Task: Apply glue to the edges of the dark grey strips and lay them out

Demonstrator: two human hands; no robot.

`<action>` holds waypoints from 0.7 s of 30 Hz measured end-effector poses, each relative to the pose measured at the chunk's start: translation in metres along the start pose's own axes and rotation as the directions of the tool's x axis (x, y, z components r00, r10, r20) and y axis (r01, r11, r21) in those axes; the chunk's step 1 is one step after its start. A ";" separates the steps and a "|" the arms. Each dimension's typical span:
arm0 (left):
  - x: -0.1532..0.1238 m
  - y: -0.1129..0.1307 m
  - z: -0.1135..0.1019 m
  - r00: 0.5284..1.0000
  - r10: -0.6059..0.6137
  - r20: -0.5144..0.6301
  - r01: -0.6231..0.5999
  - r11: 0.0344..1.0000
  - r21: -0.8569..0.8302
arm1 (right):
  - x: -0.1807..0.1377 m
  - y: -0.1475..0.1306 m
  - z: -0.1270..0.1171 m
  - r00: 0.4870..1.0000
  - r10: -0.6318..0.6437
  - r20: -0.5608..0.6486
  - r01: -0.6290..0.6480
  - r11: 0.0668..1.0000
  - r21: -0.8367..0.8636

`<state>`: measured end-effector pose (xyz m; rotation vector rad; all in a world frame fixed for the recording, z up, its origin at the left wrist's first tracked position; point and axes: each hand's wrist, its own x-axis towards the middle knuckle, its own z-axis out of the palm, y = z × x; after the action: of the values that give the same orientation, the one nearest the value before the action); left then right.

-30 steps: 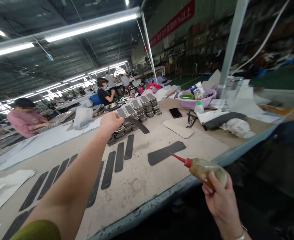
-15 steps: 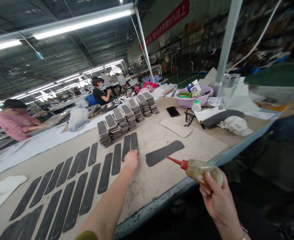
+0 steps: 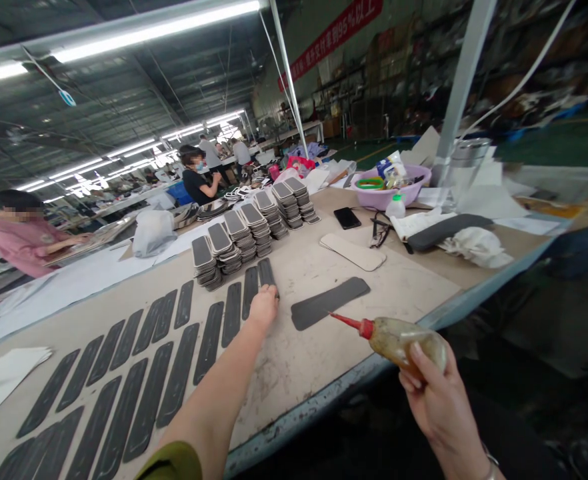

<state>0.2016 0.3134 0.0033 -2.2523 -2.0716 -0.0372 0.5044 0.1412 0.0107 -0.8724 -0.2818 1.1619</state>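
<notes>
The left hand [image 3: 263,308] presses flat, fingers together, on a dark grey elongated rubber strip [image 3: 267,274] lying mid-worktop [image 3: 299,347]. The right hand [image 3: 441,410] grips a squeezable amber glue bottle with red nozzle [image 3: 399,339] above the near edge, beside a single slanted dark strip [image 3: 330,303].

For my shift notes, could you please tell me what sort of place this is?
Probably a factory floor, perhaps footwear: a long workbench lined with dark flat strips, stacks of cut pieces, and another worker at a neighbouring bench.

Dark flat strip [image 3: 266,273]; amber glue bottle [image 3: 404,341]
</notes>
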 end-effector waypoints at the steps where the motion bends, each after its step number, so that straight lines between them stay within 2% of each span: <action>1: 0.001 -0.001 -0.001 1.000 0.007 -0.006 -0.007 1.000 -0.007 | 0.000 0.000 0.000 1.000 0.000 0.002 0.000 1.000 0.000; 6: 0.002 -0.005 -0.001 0.997 0.076 -0.010 -0.077 0.995 -0.058 | 0.000 -0.001 0.000 1.000 0.004 0.003 -0.004 1.000 0.002; 9: -0.003 -0.003 0.000 0.994 0.090 -0.067 -0.096 0.991 -0.095 | 0.000 -0.002 0.000 1.000 0.013 -0.006 -0.013 1.000 0.000; 15: -0.026 0.023 0.000 0.971 0.140 -0.195 -0.175 0.968 -0.179 | 0.000 -0.001 0.001 1.000 0.014 -0.024 -0.014 1.000 -0.001; 18: -0.040 0.039 0.003 0.953 0.242 -0.181 -0.279 0.935 -0.220 | 0.001 -0.001 -0.001 0.999 0.017 -0.027 -0.018 1.000 -0.019; 21: -0.052 0.052 0.003 0.915 0.378 -0.139 -0.401 0.888 -0.227 | 0.000 -0.003 -0.007 1.000 0.004 -0.011 -0.004 0.999 -0.054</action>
<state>0.2489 0.2578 -0.0054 -2.7177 -1.6086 -0.3893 0.5102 0.1373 0.0081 -0.9271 -0.3035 1.1572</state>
